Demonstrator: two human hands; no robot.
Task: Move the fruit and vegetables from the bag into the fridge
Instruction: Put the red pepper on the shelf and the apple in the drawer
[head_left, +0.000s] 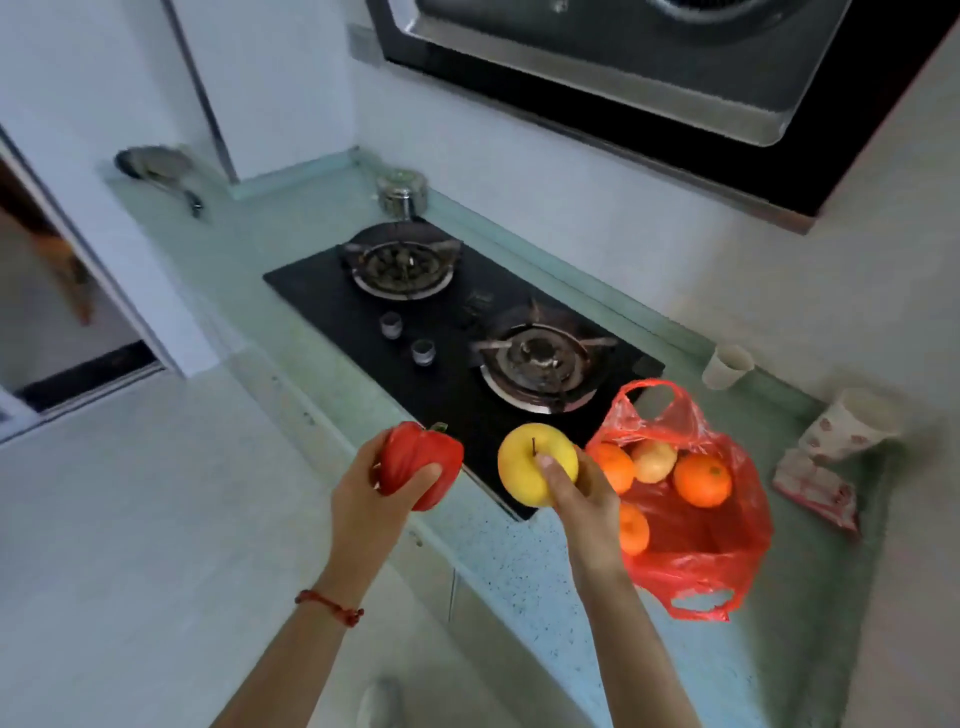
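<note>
A red plastic bag (722, 551) lies open on the green counter, right of the stove. Inside it I see three oranges, one of them at the right (702, 480), and a pale yellow-brown fruit (653, 460). My left hand (371, 501) grips a red bell pepper (415, 460) over the counter's front edge. My right hand (582, 493) holds a yellow apple (527, 462), stem up, just left of the bag's mouth. The fridge is not in view.
A black two-burner gas stove (462, 332) sits in the counter behind my hands. Two paper cups (727, 366) (847, 423) and a wrapped packet (815, 493) stand right of the bag. A steel pot (401, 192) and a pan (156, 166) are at the far end. The range hood (649, 62) hangs above.
</note>
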